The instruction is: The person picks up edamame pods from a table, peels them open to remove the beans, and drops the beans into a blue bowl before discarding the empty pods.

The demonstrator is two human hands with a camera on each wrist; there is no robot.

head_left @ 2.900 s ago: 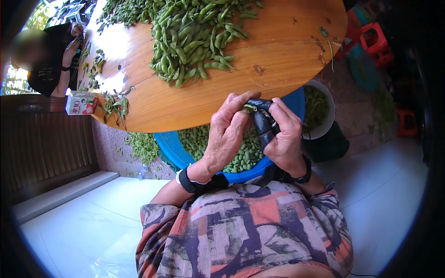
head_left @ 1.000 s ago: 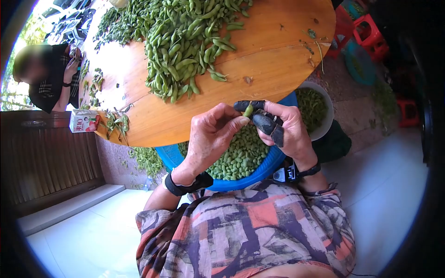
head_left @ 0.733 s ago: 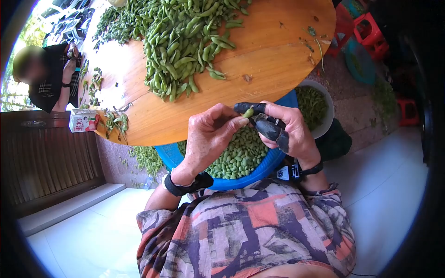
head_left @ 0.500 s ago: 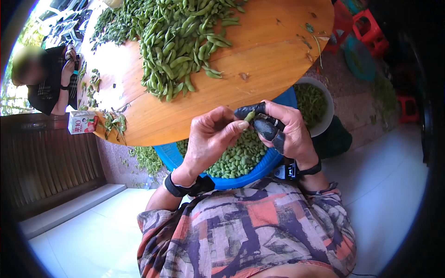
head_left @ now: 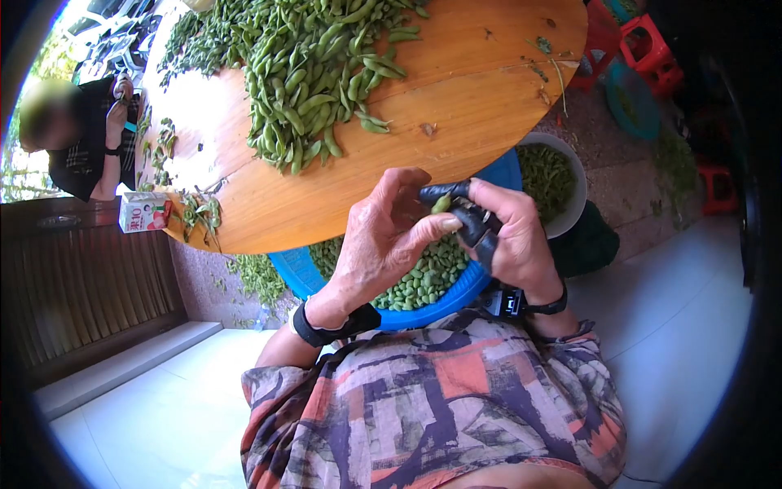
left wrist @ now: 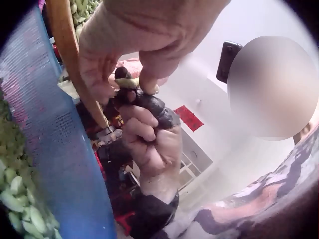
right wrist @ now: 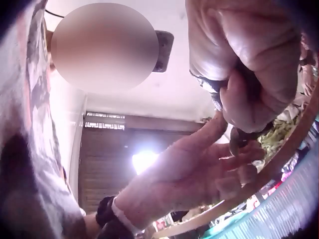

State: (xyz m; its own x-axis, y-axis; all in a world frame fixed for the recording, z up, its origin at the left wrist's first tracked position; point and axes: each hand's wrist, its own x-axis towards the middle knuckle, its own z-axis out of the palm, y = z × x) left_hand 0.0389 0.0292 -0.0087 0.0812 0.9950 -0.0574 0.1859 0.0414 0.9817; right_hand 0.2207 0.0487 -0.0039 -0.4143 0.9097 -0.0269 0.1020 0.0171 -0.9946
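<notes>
My right hand (head_left: 521,232), its forefinger and thumb wrapped in black coverings, pinches a small green soybean pod (head_left: 441,204) above the blue basket (head_left: 481,285). My left hand (head_left: 375,240) is close beside it, thumb tip at the pod's lower end and forefinger raised apart from the thumb. In the left wrist view the pod (left wrist: 128,82) lies along the black-covered fingers, with the left thumb over one end. Seen from the right wrist, the left hand (right wrist: 174,174) has its fingers spread loosely. Shelled green beans (head_left: 419,281) fill the basket below both hands.
Unshelled pods (head_left: 309,81) are heaped on the wooden table (head_left: 481,106). A drink carton (head_left: 142,213) stands at its left edge, near another person (head_left: 90,138). To the right are a white bucket (head_left: 580,183) of green pods and red stools (head_left: 648,49).
My left forefinger has lifted away from its thumb, and the left hand has moved slightly right, towards the right hand. The right thumb has bent in closer under the pod.
</notes>
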